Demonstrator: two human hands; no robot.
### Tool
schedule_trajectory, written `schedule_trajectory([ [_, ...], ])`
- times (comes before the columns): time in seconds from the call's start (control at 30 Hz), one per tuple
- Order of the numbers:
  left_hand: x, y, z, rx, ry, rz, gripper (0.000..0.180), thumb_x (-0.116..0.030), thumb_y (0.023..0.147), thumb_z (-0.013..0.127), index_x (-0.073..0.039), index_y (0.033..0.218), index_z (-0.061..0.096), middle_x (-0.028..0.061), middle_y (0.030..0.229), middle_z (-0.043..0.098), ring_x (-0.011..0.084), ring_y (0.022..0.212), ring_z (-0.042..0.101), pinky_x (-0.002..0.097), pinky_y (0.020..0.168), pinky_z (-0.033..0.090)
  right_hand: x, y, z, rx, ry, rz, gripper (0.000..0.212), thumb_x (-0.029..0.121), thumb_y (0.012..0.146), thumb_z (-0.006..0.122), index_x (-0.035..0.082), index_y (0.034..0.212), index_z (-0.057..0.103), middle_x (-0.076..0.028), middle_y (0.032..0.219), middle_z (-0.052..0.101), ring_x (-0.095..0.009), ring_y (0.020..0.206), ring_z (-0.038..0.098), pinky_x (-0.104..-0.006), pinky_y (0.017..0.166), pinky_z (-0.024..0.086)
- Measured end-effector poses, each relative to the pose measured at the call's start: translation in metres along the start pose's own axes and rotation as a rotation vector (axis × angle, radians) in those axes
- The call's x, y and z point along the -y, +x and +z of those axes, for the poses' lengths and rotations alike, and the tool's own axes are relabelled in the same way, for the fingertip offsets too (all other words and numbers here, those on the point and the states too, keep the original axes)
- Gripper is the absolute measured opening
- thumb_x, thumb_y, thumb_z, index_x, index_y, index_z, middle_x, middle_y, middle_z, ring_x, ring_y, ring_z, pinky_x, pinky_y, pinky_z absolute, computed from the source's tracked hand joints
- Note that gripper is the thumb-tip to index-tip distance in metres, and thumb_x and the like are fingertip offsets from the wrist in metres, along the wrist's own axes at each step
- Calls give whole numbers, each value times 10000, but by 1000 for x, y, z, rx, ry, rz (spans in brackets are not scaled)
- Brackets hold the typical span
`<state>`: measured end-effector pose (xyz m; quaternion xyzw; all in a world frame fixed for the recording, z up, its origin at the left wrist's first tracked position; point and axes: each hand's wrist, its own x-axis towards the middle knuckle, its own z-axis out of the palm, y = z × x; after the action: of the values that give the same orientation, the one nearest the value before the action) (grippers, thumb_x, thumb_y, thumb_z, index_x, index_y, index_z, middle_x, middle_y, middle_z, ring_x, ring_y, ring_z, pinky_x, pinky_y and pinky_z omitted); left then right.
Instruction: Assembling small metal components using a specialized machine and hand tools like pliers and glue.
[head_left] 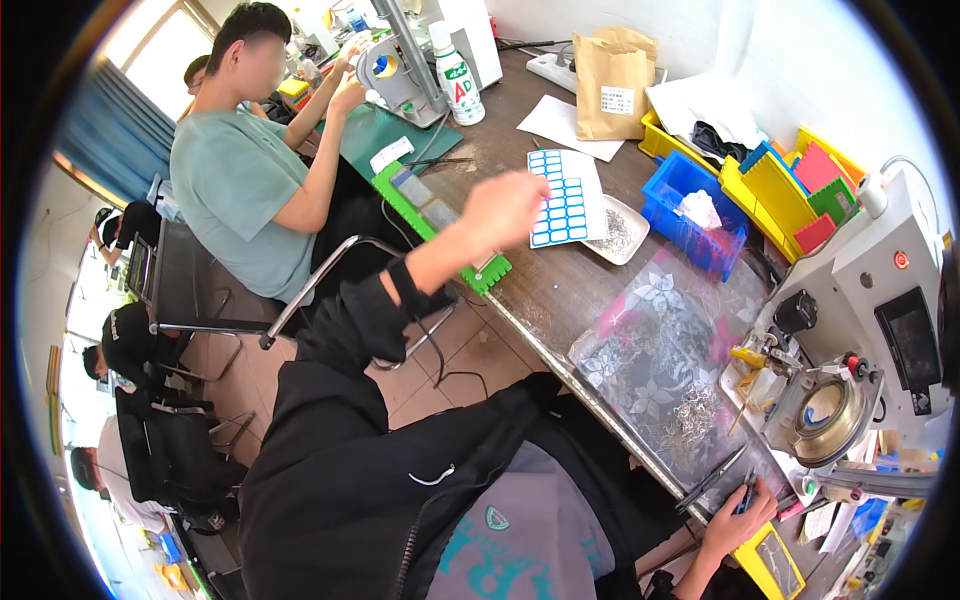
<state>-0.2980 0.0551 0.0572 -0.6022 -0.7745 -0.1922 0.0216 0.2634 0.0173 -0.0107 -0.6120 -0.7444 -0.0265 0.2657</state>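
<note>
My left hand (505, 210) is closed, its fingertips over the left edge of a sheet of blue-bordered labels (558, 225). Whatever those fingers pinch, if anything, is too small to make out. Partly under the sheet sits a white dish (627, 232) of small silvery metal pieces. At the table's front edge, lower right, my right hand (738, 525) grips a dark slim hand tool (746, 494); its exact kind is unclear. Beside it lie dark tweezers-like tools (714, 478). A pile of thin silvery pieces (694, 412) rests on a clear floral mat (640, 335).
A machine with a screen (908, 335) and a round metal fixture (828, 420) stands at right. Behind the mat are a blue bin (690, 205), yellow bins (765, 205) and a paper bag (612, 85). A co-worker in a green shirt (240, 190) sits at far left by a white bottle (458, 80).
</note>
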Motion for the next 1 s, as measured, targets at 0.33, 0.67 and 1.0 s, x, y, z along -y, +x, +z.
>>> schedule_trajectory([
  [0.33, 124, 128, 44, 69, 407, 213, 226, -160, 880, 646, -150, 1106, 644, 32, 1104, 629, 252, 1095, 592, 464, 828, 519, 1, -4, 4, 15, 42, 38, 273, 76, 892, 585, -38, 1140, 585, -212, 1082, 539, -403, 1043, 500, -486, 939, 393],
  [0.67, 153, 130, 30, 5, 332, 591, 65, -168, 893, 624, -123, 934, 602, 22, 942, 628, 235, 1036, 573, 440, 879, 469, 6, 2, 1, 21, 7, 20, 237, 63, 884, 581, -27, 1103, 593, -190, 1067, 565, -385, 1041, 506, -466, 956, 381],
  [1.0, 115, 99, -90, -278, 426, 232, 122, -203, 973, 543, -87, 977, 580, 85, 934, 635, 286, 996, 596, 436, 802, 477, 6, 2, -1, -12, 52, 2, 206, 48, 876, 590, -23, 1070, 591, -186, 1052, 557, -385, 1015, 513, -460, 915, 406],
])
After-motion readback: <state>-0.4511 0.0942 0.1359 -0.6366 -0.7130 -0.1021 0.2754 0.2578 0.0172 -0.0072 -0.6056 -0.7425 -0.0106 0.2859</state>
